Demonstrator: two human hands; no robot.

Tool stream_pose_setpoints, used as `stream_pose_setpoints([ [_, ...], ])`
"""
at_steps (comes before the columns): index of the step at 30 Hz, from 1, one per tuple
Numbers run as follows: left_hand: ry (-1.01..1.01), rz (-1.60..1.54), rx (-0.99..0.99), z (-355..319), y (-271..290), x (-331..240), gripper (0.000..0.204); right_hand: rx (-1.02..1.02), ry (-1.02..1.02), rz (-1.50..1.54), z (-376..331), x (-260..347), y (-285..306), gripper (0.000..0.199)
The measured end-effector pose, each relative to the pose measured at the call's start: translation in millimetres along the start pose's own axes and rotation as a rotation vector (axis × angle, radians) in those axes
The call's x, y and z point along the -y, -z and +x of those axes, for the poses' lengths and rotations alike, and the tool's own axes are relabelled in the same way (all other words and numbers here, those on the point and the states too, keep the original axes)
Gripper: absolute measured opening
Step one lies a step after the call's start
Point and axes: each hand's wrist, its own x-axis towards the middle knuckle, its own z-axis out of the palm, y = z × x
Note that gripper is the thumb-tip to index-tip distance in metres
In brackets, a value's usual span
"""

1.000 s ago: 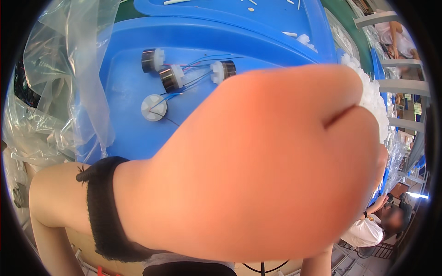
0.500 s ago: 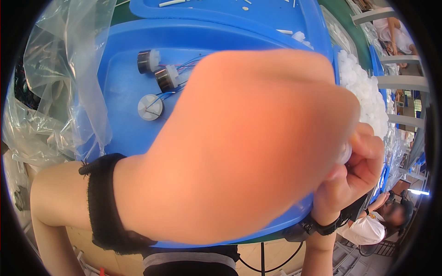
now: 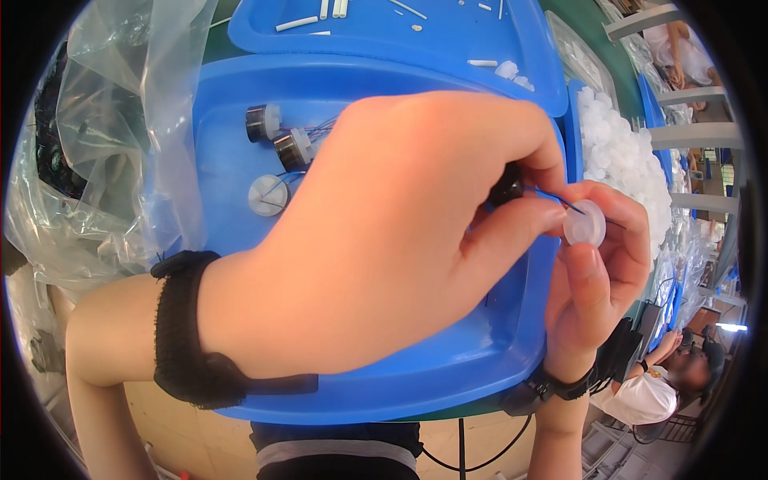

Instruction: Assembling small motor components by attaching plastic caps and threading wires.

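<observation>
My left hand reaches across from the left and hides much of the blue tray beneath it. Its thumb and fingers are closed round a small black cylindrical part, mostly covered. A thin blue wire runs from that part toward a translucent white round cap. My right hand pinches this cap between thumb and fingers, close beside the left fingertips. Whether the wire passes through the cap or behind it, I cannot tell. Left of my wrist lie several black-and-white cylindrical parts with wires.
The blue tray holds the parts. Behind it, another blue tray carries white tube pieces. A heap of translucent white caps lies at the right. Clear plastic bags stand left. A person sits at far right.
My left hand has lowered and turned, so its fingertips, the black part and the blue wire now show. In my right hand the cap has come into clear view.
</observation>
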Motion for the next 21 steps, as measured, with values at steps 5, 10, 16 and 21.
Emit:
stream_pose_setpoints([
  [5,0.006,-0.079,0.061,1.2,4.6,16.2,0.007,-0.044,0.003,0.029,-2.2,-4.2,9.6,0.033],
  [10,0.185,-0.429,-0.040,0.2,1.2,12.3,0.005,-0.483,0.004,0.200,10.4,0.6,1.0,0.027],
  [16,0.187,-0.501,0.025,4.4,6.7,4.9,0.010,-0.141,-0.056,0.149,5.0,-3.8,2.8,0.030],
  [21,0.184,-0.528,0.078,3.5,6.0,5.7,0.010,-0.006,-0.051,0.144,2.6,0.6,0.3,0.034],
])
